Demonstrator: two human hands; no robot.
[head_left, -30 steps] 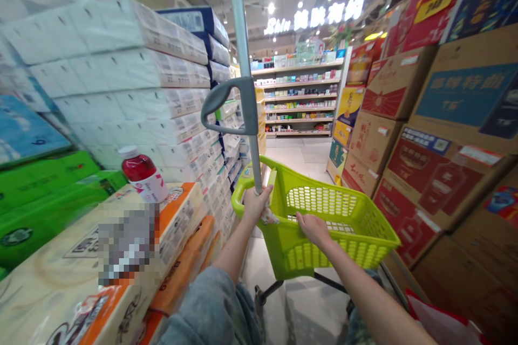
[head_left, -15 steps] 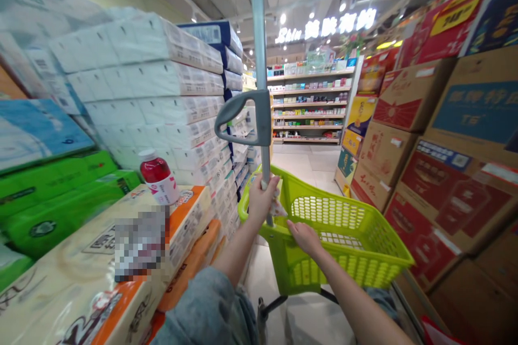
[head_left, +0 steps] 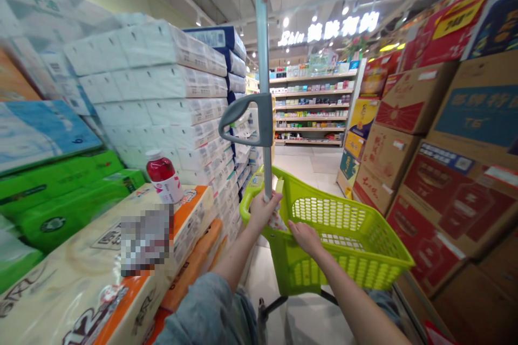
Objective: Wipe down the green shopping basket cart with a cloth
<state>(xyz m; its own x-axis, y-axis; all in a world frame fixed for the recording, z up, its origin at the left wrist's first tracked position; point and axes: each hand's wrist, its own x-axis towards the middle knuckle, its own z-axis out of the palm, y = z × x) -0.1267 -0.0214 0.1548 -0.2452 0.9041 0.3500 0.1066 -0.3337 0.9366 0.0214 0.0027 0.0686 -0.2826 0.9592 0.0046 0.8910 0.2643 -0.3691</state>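
A lime-green shopping cart basket [head_left: 348, 213] stands in front of me, with a grey metal pole [head_left: 263, 48] rising from its near left corner. My left hand [head_left: 265, 209] is wrapped round the lower part of this pole. Between its fingers and the pole is a white piece with a small coloured pattern [head_left: 277, 221], perhaps cloth or tissue, mostly hidden by the hand. Closed over the near rim of the basket is my right hand [head_left: 305, 237]. Higher on the pole, a grey loop handle [head_left: 246, 121] sticks out to the left, above my left hand.
On the left, a red bottle [head_left: 164, 177] and a pixelated object [head_left: 146, 240] rest on a large tissue pack [head_left: 81, 259]. White tissue packs [head_left: 137, 81] are stacked behind. Cardboard cartons [head_left: 437, 188] line the right side. Shelves [head_left: 311, 102] stand down the aisle.
My left hand has slid a little down the pole, with the patterned piece in it. My right hand stays on the rim. The view has shifted slightly.
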